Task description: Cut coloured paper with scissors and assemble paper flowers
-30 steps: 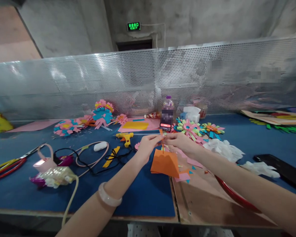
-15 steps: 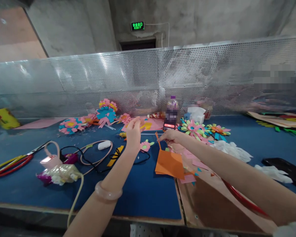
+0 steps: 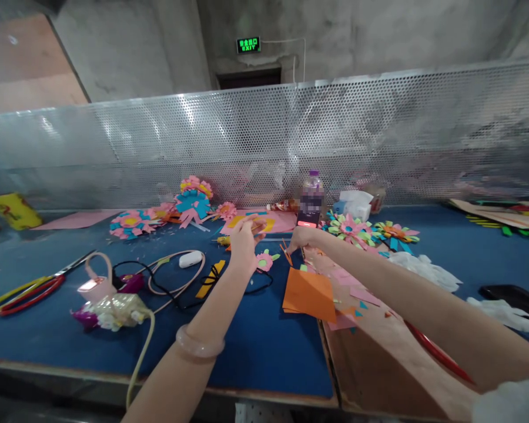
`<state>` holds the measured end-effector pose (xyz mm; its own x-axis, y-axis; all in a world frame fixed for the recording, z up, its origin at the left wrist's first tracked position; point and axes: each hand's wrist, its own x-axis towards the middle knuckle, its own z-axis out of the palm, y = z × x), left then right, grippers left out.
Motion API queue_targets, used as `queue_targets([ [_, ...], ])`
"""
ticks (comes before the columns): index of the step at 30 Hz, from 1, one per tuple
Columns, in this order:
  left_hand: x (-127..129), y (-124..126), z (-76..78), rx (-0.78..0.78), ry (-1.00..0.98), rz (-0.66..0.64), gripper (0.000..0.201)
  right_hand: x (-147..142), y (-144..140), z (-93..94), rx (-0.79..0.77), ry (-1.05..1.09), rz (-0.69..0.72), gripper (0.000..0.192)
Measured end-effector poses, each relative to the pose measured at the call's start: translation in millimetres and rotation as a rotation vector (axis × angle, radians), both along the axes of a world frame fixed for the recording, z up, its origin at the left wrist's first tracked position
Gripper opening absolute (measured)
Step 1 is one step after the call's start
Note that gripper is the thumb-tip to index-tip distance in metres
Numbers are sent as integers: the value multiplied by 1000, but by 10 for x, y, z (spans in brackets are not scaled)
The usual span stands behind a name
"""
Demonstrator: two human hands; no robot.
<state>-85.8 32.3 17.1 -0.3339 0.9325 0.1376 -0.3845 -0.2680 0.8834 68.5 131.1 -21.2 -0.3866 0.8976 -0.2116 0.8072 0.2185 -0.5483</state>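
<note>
Both hands parted (earlier joined): left hand (image 3: 243, 241) lifted.

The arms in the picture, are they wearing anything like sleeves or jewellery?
Both arms are bare, with no sleeves showing. The left hand has a smooth, pale pink bangle round its wrist, thick and rounded like a ring of stone or glass. The right hand shows no ring, watch or bracelet. Neither hand wears a glove.
</note>
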Motion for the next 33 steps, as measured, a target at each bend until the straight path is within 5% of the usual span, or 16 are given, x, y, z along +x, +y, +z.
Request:
queue_targets([
  [7, -32, -1, 24, 3, 0, 33, 26, -13, -126, 197, 84, -132, -14, 24],
  [12, -30, -7, 66, 24, 49, 53, 24, 205, -470, 272, 263, -111, 26, 26],
  [15, 25, -43, 18, 28, 363, -109, 22, 445, -786, 197, 285, -110, 77, 26],
  [19, 149, -170, -156, 108, 1067, -355, 34, 796, -1139, 82, 312, -67, 89, 24],
  [24, 279, -335, -313, 94, 1686, -299, 66, 996, -1454, 19, 345, -101, -26, 30],
  [28, 323, -352, -337, 88, 1794, -335, 67, 928, -1501, -181, 483, -36, 39, 36],
  [33, 318, -287, -403, 69, 1676, -407, 80, 1011, -1265, -363, 585, -125, -117, 20],
])
